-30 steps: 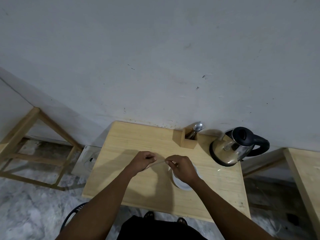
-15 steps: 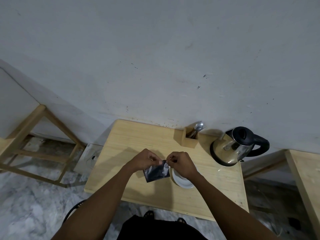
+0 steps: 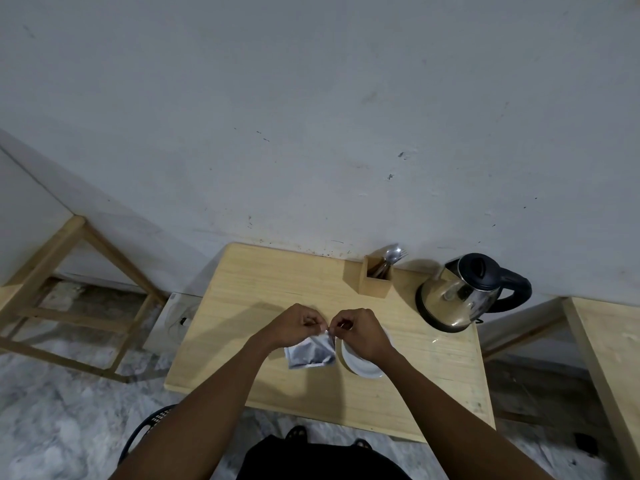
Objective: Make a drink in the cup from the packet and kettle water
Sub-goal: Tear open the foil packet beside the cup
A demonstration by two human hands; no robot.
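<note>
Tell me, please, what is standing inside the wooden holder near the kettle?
The wooden holder holds metal cutlery: a spoon bowl and what look like fork tines rise above its rim. The handles' lower parts are hidden by its walls.

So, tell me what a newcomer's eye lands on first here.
Both hands, left hand and right hand, pinch the top edge of a silvery packet at the middle of the wooden table. Partly hidden under the right hand sits a white cup. A steel kettle stands at the far right corner.

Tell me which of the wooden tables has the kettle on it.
The middle table, the one under both hands. The kettle stands at its far right corner beside the wooden spoon holder. The tables at the left and right edges show nothing on them.
</note>
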